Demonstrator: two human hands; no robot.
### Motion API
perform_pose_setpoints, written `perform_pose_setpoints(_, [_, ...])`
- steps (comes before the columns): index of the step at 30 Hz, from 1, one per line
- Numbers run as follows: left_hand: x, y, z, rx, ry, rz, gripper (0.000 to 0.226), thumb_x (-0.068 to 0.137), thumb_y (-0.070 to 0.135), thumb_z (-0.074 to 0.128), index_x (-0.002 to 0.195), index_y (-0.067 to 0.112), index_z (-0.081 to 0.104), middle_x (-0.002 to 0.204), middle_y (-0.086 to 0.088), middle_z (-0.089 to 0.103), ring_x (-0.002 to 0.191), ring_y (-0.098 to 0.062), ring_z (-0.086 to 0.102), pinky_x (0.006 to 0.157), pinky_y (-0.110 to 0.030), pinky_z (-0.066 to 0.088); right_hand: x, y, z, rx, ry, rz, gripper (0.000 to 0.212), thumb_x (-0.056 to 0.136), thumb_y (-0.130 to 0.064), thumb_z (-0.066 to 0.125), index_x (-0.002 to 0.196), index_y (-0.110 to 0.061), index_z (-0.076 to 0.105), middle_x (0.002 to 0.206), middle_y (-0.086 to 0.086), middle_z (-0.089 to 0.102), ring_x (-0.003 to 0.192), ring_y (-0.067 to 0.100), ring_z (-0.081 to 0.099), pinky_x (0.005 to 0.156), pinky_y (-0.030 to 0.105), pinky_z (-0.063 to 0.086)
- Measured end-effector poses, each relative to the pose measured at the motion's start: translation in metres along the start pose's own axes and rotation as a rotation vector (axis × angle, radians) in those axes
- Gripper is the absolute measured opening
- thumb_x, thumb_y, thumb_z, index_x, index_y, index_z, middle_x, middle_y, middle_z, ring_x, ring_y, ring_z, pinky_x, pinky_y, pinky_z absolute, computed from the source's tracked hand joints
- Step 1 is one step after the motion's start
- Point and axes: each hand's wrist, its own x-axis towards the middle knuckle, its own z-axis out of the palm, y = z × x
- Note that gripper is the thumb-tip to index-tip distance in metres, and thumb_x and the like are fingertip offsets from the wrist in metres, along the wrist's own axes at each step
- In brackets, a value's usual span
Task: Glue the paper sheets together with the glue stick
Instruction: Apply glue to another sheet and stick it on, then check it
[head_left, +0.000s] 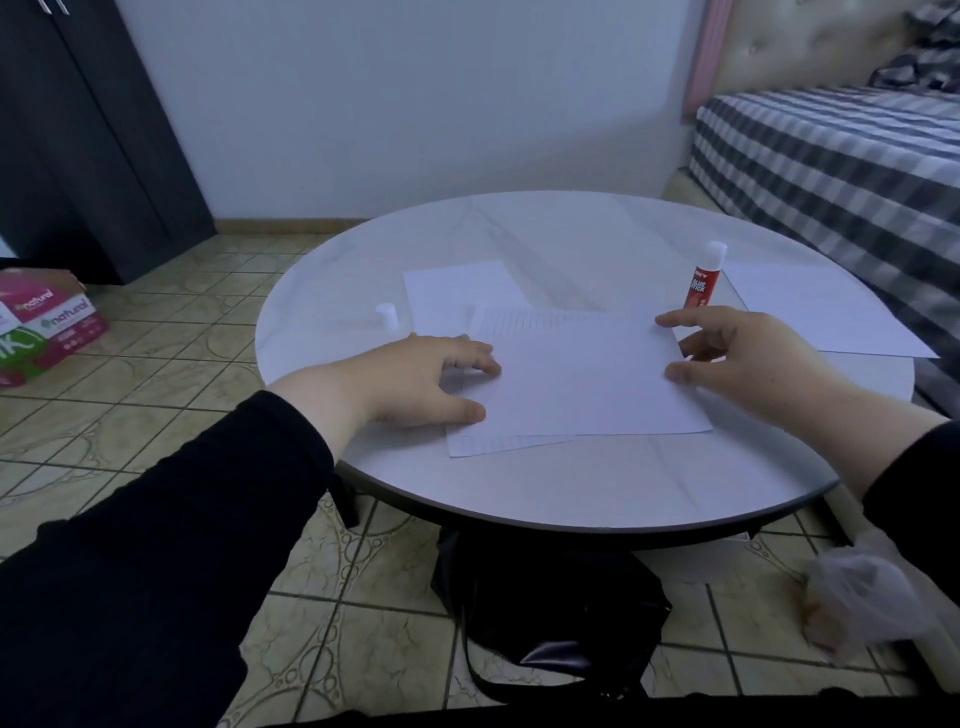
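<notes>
A white paper sheet (587, 379) lies on top of a lined sheet (498, 444) in the middle of the round white table (571, 483). My left hand (421, 379) presses flat on the top sheet's left edge. My right hand (737, 353) hovers at its right edge, fingers loosely bent, fingertips touching the paper. A red glue stick (701, 278) stands upright without its cap just beyond my right hand. Its white cap (388, 316) stands on the table to the left. Another sheet (457, 291) lies behind, and one more sheet (821, 312) at the right.
A bed with a checked cover (831, 156) stands close to the table's right side. A dark bag (550, 613) sits on the tiled floor under the table. A pink and green box (47, 322) is on the floor at left, near a dark cabinet (88, 130).
</notes>
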Motion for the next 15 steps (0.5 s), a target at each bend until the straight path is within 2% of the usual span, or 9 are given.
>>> perform_pose_setpoints(2, [-0.001, 0.004, 0.002, 0.017, 0.003, 0.035, 0.045, 0.088, 0.038, 0.067, 0.131, 0.042, 0.053, 0.149, 0.023, 0.038, 0.143, 0.005, 0.017, 0.112, -0.02, 0.007, 0.005, 0.002, 0.003, 0.067, 0.026, -0.006, 0.044, 0.081, -0.022, 0.075, 0.115, -0.046, 0.06, 0.093, -0.014, 0.066, 0.094, 0.011, 0.061, 0.082, 0.028, 0.042])
perform_pose_setpoints(5, [-0.005, 0.006, 0.006, 0.066, 0.02, 0.027, 0.041, 0.09, 0.041, 0.063, 0.13, 0.042, 0.053, 0.146, 0.026, 0.04, 0.143, 0.007, 0.016, 0.112, -0.025, -0.002, 0.009, 0.0, 0.006, 0.009, 0.027, -0.023, 0.044, 0.083, -0.023, 0.072, 0.118, -0.046, 0.058, 0.095, -0.016, 0.065, 0.092, 0.005, 0.059, 0.1, 0.034, 0.038])
perform_pose_setpoints(6, [-0.006, 0.006, 0.006, 0.072, 0.015, 0.019, 0.042, 0.09, 0.042, 0.062, 0.131, 0.041, 0.053, 0.146, 0.026, 0.039, 0.143, 0.007, 0.015, 0.115, -0.03, -0.004, 0.01, 0.0, 0.007, -0.099, 0.024, -0.036, 0.043, 0.084, -0.026, 0.07, 0.12, -0.046, 0.057, 0.104, -0.016, 0.065, 0.096, 0.005, 0.057, 0.104, 0.035, 0.031])
perform_pose_setpoints(8, [-0.009, 0.007, 0.007, 0.073, -0.001, 0.006, 0.044, 0.09, 0.044, 0.062, 0.133, 0.042, 0.051, 0.148, 0.026, 0.037, 0.143, 0.007, 0.014, 0.118, -0.038, -0.007, 0.009, -0.002, 0.009, -0.407, 0.073, -0.117, 0.038, 0.087, -0.034, 0.067, 0.122, -0.045, 0.057, 0.129, -0.012, 0.056, 0.116, 0.013, 0.049, 0.1, 0.036, 0.02])
perform_pose_setpoints(10, [-0.01, 0.007, 0.007, 0.072, -0.015, -0.002, 0.045, 0.089, 0.045, 0.062, 0.133, 0.043, 0.05, 0.15, 0.025, 0.035, 0.143, 0.007, 0.012, 0.119, -0.04, -0.007, 0.003, -0.01, 0.01, -0.486, 0.105, -0.222, 0.029, 0.088, -0.037, 0.064, 0.115, -0.045, 0.063, 0.141, -0.011, 0.046, 0.128, 0.013, 0.039, 0.102, 0.038, 0.017])
perform_pose_setpoints(13, [-0.01, 0.008, 0.005, 0.06, -0.036, -0.01, 0.046, 0.089, 0.046, 0.062, 0.133, 0.044, 0.049, 0.151, 0.025, 0.033, 0.143, 0.007, 0.01, 0.121, -0.043, -0.004, -0.007, -0.029, 0.02, -0.342, -0.065, -0.332, 0.021, 0.091, -0.041, 0.06, 0.111, -0.045, 0.065, 0.136, -0.019, 0.052, 0.128, 0.0, 0.041, 0.109, 0.034, 0.011])
perform_pose_setpoints(15, [-0.01, 0.008, 0.002, 0.059, -0.058, -0.019, 0.047, 0.089, 0.045, 0.063, 0.134, 0.045, 0.049, 0.151, 0.025, 0.033, 0.144, 0.006, 0.009, 0.121, -0.042, 0.001, -0.012, -0.043, 0.032, -0.315, -0.198, -0.389, 0.028, 0.09, -0.047, 0.057, 0.117, -0.046, 0.062, 0.138, -0.023, 0.05, 0.13, -0.005, 0.039, 0.115, 0.035, 0.004])
